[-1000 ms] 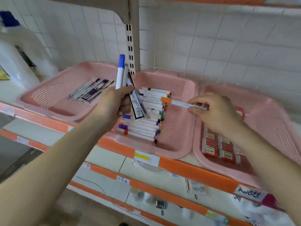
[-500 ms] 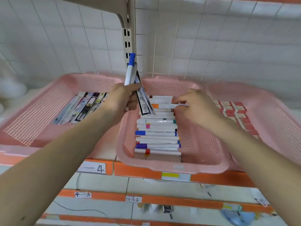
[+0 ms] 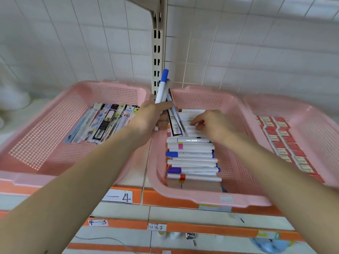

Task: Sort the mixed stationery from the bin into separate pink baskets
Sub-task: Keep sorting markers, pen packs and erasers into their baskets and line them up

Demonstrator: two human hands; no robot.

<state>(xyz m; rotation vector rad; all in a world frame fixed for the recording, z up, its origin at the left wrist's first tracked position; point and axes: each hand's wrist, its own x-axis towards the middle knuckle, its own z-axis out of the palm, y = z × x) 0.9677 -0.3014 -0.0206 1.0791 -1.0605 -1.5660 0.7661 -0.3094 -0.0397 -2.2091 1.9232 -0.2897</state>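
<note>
- The left hand (image 3: 150, 118), at the centre of the frame, is closed in a fist round a small bundle of stationery held upright between the left and middle baskets.
- In that bundle a white marker with a blue cap (image 3: 162, 87) points up towards the top of the frame, with a second pale marker tight against it.
- A flat packaged pen (image 3: 175, 123) with a barcode hangs slanting from the same grip, its lower end over the middle basket.
- The right hand (image 3: 216, 125), just right of centre, reaches into the middle basket with bent fingertips (image 3: 194, 123) resting on the white markers at the far end of the row; I cannot tell whether they pinch one.
- The row of markers (image 3: 192, 158) lies side by side, crosswise, in the middle pink basket (image 3: 192, 197), with caps and bands in blue, purple, red, pink and orange.
- The left pink basket (image 3: 45, 140) holds packaged pens (image 3: 106, 123) lying in a fan near its far right part.
- The right pink basket (image 3: 275, 103) holds rows of small red-and-white boxes (image 3: 282, 142).
- All three baskets sit on a shelf with an orange front edge (image 3: 165, 200); a paper label (image 3: 119, 197) on it reads "—4".
- A slotted upright post (image 3: 157, 52) rises behind the baskets against a white tiled wall (image 3: 256, 52).
</note>
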